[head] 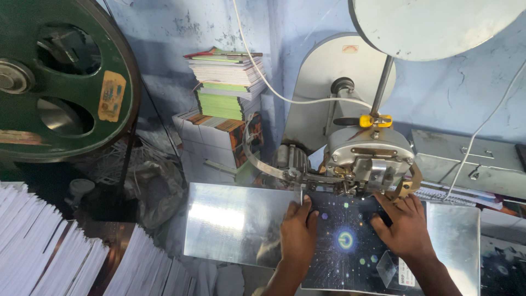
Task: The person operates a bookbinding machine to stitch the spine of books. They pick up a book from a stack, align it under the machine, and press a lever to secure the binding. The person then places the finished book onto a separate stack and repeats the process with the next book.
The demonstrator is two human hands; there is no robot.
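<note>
- Dark glossy cover: a thin booklet (350,246) with a dark blue, star-speckled face and a glowing ring at its middle lies flat on the shiny metal table (230,225), directly under both hands.
- Left hand (298,227): palm down on the booklet's left part, fingers (304,205) held together and laid flat, tips at the booklet's far edge. It presses the cover and grips nothing.
- Right hand (402,225): palm down on the booklet's right part, fingers (395,204) slightly spread and flat, tips reaching just under the machine head. It too rests on the cover with nothing clasped.
- Booklet condition: cover smooth and reflective, a pale label patch near its corner on the wrist side of the right hand; far edge pushed up to the machine.
- Grey metal stitching machine head (370,156) stands just beyond the fingertips, with a yellow clip (375,120) on its upright rod.
- Well beyond the left fingers, a stack of coloured books (227,82) rises against the blue wall.
- Far to the left of the left hand, fanned piles of white paper sheets (49,246) lie under a large green wheel (60,77).
</note>
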